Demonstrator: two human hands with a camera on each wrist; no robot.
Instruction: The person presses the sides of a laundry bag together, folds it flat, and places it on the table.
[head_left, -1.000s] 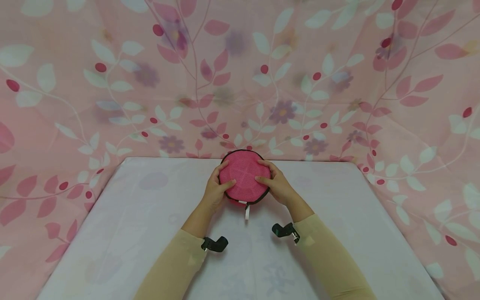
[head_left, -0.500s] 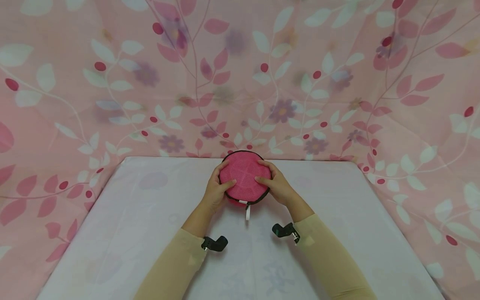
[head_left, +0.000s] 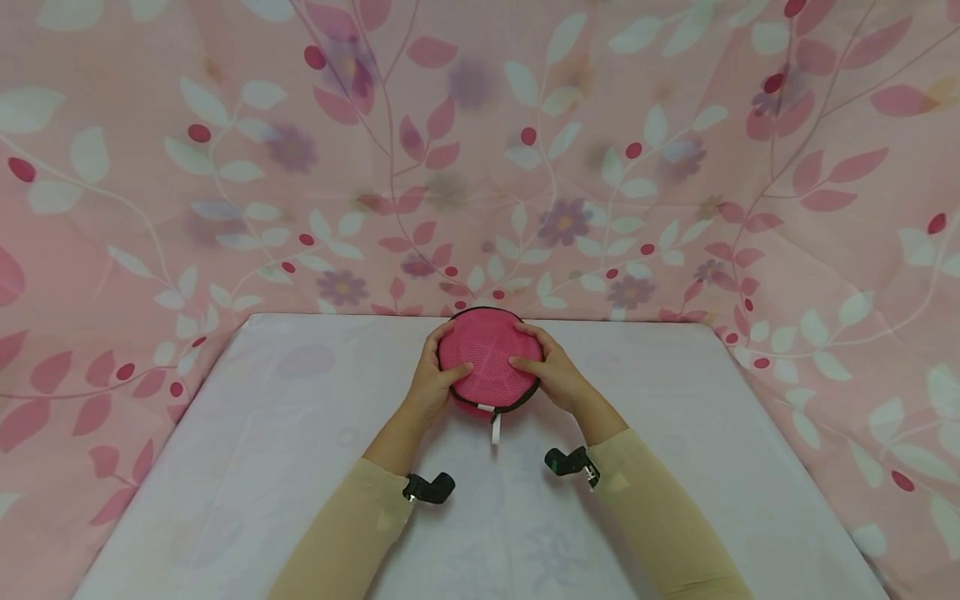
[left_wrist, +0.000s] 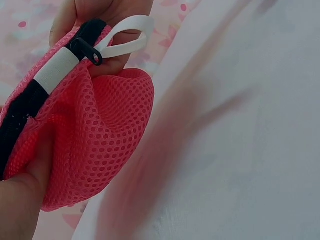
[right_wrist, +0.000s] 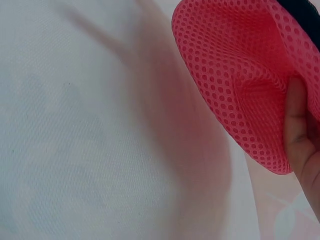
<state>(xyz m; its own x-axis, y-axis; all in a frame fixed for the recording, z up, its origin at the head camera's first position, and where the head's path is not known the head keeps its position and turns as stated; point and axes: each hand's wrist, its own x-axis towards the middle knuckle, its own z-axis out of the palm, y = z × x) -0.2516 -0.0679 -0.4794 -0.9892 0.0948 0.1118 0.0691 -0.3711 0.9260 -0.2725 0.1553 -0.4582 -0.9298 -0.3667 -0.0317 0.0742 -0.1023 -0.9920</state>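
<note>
Both hands hold a round pink mesh zip pouch (head_left: 491, 354) up over the far part of the table. Its edge is trimmed in black, with a black zipper pull (left_wrist: 86, 51) and a white loop tab (head_left: 496, 429) hanging on the near side. My left hand (head_left: 433, 371) grips the left edge, thumb on the face toward me and fingers behind. Opposite it, my right hand (head_left: 558, 367) grips the right edge the same way. Below the trim, the soft mesh underside (right_wrist: 240, 90) bulges and folds around the fingers in both wrist views.
A white cloth (head_left: 300, 417) covers the table, and the pouch casts a soft shadow on it. Pink floral fabric (head_left: 465, 167) hangs behind and at both sides. Black wrist cameras (head_left: 430, 488) sit at the sleeve cuffs.
The pouch's top edge has tipped slightly lower and its face has tilted a little; the white tab hangs slightly lower. Both hands keep their grip in nearly the same place.
</note>
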